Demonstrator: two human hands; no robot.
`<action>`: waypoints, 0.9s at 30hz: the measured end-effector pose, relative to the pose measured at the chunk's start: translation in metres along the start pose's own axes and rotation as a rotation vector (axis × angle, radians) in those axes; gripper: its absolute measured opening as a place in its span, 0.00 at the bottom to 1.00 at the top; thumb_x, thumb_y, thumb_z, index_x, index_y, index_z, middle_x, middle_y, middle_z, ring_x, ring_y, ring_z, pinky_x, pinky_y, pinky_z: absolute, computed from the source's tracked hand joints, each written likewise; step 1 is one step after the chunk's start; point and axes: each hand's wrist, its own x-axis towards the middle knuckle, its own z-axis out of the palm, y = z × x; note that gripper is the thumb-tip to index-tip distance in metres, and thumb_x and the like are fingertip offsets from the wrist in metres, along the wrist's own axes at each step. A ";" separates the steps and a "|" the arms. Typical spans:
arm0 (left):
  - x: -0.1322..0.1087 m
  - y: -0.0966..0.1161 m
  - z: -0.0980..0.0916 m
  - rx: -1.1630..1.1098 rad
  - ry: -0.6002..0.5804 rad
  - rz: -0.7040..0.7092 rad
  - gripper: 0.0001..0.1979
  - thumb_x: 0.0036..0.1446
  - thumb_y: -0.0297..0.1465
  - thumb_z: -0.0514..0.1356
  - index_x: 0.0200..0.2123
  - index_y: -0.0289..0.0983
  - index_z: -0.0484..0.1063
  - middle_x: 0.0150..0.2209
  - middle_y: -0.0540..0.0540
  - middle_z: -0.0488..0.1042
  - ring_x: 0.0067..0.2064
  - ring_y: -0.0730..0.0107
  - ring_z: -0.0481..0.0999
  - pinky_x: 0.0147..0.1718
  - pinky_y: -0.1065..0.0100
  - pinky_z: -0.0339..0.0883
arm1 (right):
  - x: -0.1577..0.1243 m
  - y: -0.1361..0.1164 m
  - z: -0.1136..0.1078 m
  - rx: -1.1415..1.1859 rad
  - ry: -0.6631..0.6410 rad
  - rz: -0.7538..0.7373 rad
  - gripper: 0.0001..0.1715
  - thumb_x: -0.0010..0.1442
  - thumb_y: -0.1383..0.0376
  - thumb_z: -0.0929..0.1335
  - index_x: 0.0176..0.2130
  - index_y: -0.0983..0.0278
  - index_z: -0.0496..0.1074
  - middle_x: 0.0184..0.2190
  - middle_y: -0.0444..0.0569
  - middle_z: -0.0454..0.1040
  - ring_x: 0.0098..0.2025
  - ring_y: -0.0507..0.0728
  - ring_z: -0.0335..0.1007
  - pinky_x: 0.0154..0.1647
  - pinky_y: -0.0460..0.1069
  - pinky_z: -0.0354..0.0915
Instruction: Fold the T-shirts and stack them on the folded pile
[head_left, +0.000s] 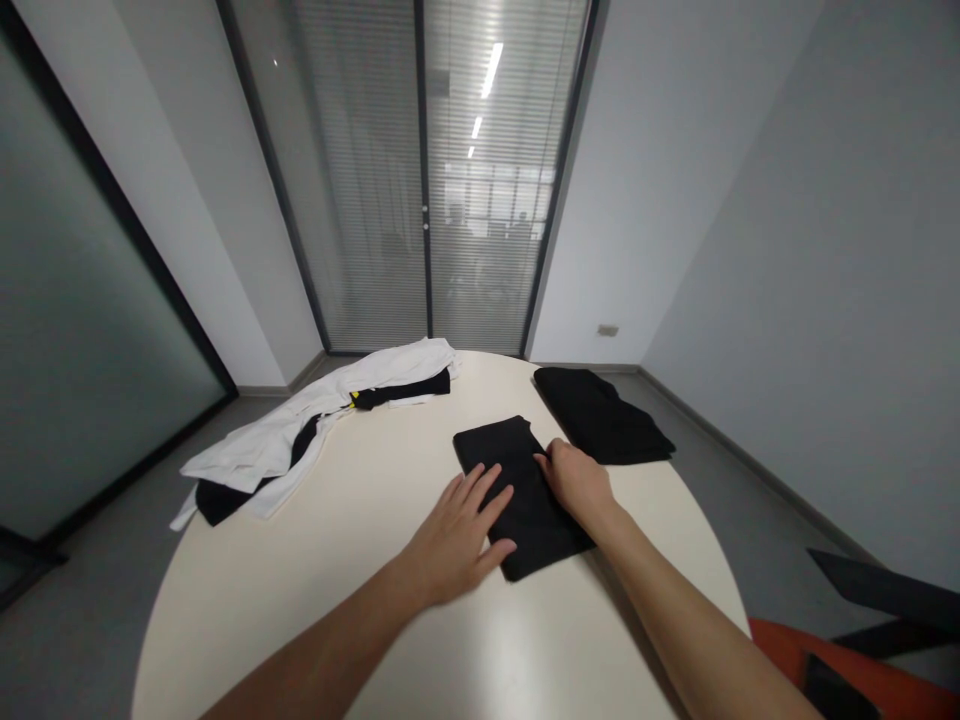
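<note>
A black garment [517, 470], folded into a flat rectangle, lies in front of me on the white round table [375, 620]; its exact kind cannot be made out. My left hand [465, 530] rests on its left side, palm down with fingers spread. At the garment's right edge, the fingers of my right hand [576, 480] are curled in and closed on the cloth. My right hand and wrist hide part of that edge.
Another folded black garment [600, 415] lies at the table's back right. White and black clothes [300, 415] are heaped along the back left edge, partly overhanging it. An orange and black chair [847, 660] stands at lower right. Beyond are glass panels with blinds [360, 200].
</note>
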 end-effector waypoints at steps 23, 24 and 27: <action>0.004 -0.043 0.010 0.084 0.136 -0.243 0.22 0.66 0.34 0.53 0.60 0.35 0.70 0.66 0.39 0.65 0.67 0.54 0.63 0.66 0.52 0.57 | 0.050 0.026 -0.030 0.067 0.233 0.109 0.23 0.72 0.52 0.57 0.54 0.64 0.65 0.42 0.60 0.79 0.43 0.65 0.78 0.41 0.54 0.69; 0.004 -0.044 0.011 0.082 0.138 -0.245 0.21 0.66 0.34 0.54 0.60 0.35 0.70 0.65 0.39 0.66 0.67 0.54 0.63 0.66 0.52 0.57 | 0.057 0.030 -0.035 0.078 0.241 0.113 0.24 0.72 0.51 0.57 0.55 0.64 0.65 0.43 0.61 0.78 0.44 0.66 0.78 0.42 0.54 0.69; 0.004 -0.045 0.012 0.077 0.153 -0.244 0.21 0.65 0.34 0.54 0.59 0.36 0.71 0.64 0.40 0.67 0.67 0.55 0.63 0.66 0.52 0.57 | 0.079 0.040 -0.049 0.101 0.263 0.127 0.25 0.71 0.50 0.59 0.56 0.63 0.67 0.44 0.61 0.78 0.47 0.67 0.77 0.44 0.55 0.68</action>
